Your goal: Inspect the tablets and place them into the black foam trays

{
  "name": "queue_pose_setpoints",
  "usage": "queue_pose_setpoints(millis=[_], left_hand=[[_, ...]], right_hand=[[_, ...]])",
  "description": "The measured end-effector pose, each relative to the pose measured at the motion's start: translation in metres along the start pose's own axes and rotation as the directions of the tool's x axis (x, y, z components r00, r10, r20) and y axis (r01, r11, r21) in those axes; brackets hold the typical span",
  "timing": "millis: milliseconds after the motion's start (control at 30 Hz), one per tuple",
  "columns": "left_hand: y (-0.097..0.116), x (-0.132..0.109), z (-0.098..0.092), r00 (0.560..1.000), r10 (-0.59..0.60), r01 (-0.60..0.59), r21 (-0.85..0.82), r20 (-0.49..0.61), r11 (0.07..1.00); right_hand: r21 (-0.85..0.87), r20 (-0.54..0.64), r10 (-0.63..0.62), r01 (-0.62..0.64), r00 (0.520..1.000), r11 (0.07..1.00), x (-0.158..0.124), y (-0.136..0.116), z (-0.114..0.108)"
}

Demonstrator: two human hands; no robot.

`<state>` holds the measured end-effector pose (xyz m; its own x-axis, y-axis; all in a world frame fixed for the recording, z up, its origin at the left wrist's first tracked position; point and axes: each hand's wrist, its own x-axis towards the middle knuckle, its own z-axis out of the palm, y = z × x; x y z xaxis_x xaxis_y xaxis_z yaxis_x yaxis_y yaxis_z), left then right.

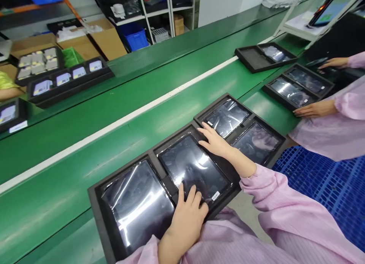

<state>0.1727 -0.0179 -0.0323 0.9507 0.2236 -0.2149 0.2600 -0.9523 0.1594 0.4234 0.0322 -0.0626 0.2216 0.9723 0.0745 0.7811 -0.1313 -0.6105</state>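
Note:
My left hand (186,218) rests with spread fingers on the lower edge of a film-covered tablet (194,161). The tablet lies in the right compartment of a black foam tray (94,203). In that tray's left compartment is another shiny film-covered tablet (137,203). My right hand (215,140) reaches across with its fingers apart, over the junction of this tray and a second black foam tray (198,117). It is open, with nothing visible in it. Two film-wrapped tablets lie in the second tray, a nearer one (256,142) and a farther one (228,115).
A green conveyor (114,115) with a white divider strip runs diagonally past. At right, a co-worker's hand (316,108) touches another tray (299,85) of tablets. One more tray (251,58) sits farther back. Across the belt are trays with small devices (80,73) and a person's arm.

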Motion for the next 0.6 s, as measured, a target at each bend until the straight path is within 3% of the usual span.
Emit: queue_pose_setpoints(millis=[133, 300, 467, 533, 567, 600], left_hand=[[-0.008, 0.004, 0.008, 0.988, 0.146, -0.142, 0.077, -0.053, 0.987], [-0.007, 0.011, 0.012, 0.996, 0.014, -0.005, 0.112, -0.083, 0.994], [-0.012, 0.013, 0.005, 0.985, 0.078, -0.055, 0.145, -0.156, 0.988], [-0.03, 0.006, -0.003, 0.966, -0.04, 0.061, 0.074, -0.257, 0.995], [-0.044, -0.001, -0.008, 0.931, -0.169, 0.18, 0.005, -0.323, 0.984], [-0.059, -0.009, -0.013, 0.859, -0.331, 0.32, -0.094, -0.39, 0.943]], right_hand=[[0.112, -0.167, 0.004, 0.015, 0.986, 0.994, -0.023, 0.01, -0.017], [0.158, -0.277, 0.084, -0.041, 0.957, 0.987, -0.05, 0.025, -0.025], [0.296, -0.336, 0.159, -0.056, 0.928, 0.953, -0.07, 0.031, -0.02], [0.434, -0.347, 0.226, -0.058, 0.91, 0.899, -0.075, 0.029, -0.017], [0.497, -0.344, 0.261, -0.061, 0.902, 0.865, -0.077, 0.027, -0.016], [0.55, -0.337, 0.291, -0.064, 0.895, 0.833, -0.079, 0.025, -0.015]])
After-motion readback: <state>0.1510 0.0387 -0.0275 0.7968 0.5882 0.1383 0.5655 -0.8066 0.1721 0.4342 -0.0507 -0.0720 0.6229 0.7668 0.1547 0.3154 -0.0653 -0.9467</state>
